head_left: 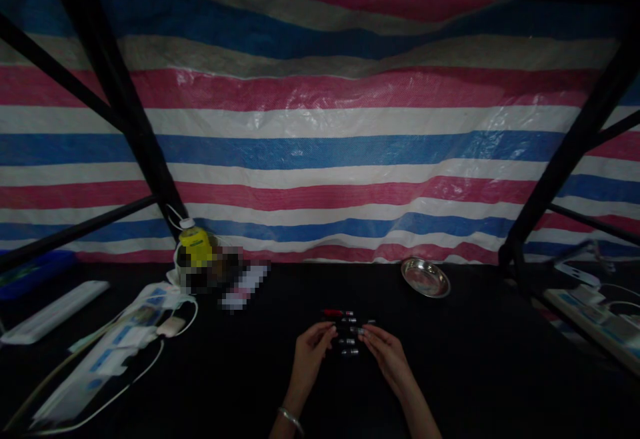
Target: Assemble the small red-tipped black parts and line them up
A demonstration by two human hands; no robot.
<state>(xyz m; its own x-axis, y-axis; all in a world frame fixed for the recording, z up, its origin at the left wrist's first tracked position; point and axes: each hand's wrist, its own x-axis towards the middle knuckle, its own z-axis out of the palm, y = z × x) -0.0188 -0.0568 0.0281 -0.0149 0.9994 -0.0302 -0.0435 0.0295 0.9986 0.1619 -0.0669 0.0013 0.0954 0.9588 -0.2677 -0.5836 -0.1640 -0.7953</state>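
Both of my hands rest on a black table (475, 366) at its near middle. My left hand (311, 352), with a bracelet on the wrist, has its fingers bent toward several small dark pieces with metal ends (349, 340) lying in a cluster. My right hand (384, 351) reaches in from the other side, fingertips touching the cluster. A small red piece (332, 312) lies just beyond the cluster. Whether either hand pinches a piece is too dark and small to tell.
A round metal dish (425, 277) sits at the back right. A yellow bottle (195, 244) stands at the back left beside a white power strip with cables (115, 346). Another power strip (595, 316) lies at the right. Black frame poles and a striped tarp rise behind.
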